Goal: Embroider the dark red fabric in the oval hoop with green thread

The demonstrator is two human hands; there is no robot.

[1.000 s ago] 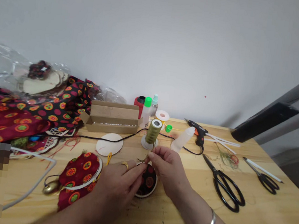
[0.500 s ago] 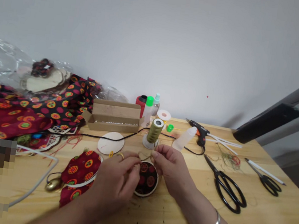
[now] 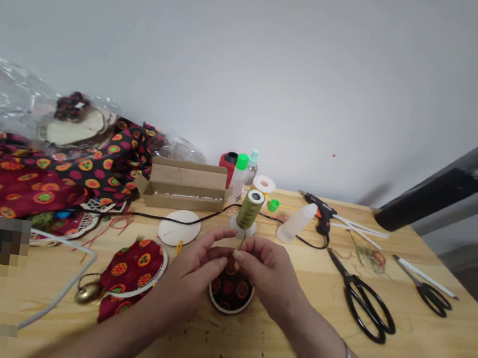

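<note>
Over the upper edge of a round disc (image 3: 230,295) covered in dark patterned fabric with a pale rim, my two hands almost meet. My right hand (image 3: 273,274) pinches an olive thread (image 3: 243,238) between thumb and index finger. My left hand (image 3: 192,269) has its thumb and index finger apart, their tips close to the right fingertips; its other fingers are partly hidden. Just behind the hands stands a spool of olive thread (image 3: 251,211) on a white base. Left of my left hand lies a red patterned fabric disc (image 3: 134,268) with a white rim.
Large black scissors (image 3: 363,304) and smaller scissors (image 3: 432,298) lie right. Behind are a glue gun (image 3: 323,210), a translucent bottle (image 3: 297,222), a cardboard box (image 3: 187,187) and a white disc (image 3: 179,229). Patterned fabric (image 3: 105,155) fills the left; a brass bell (image 3: 89,293) lies nearer.
My left thumb and index finger have spread apart from their earlier closed grip. My right hand has shifted slightly left, still pinching the thread. The view has moved a little.
</note>
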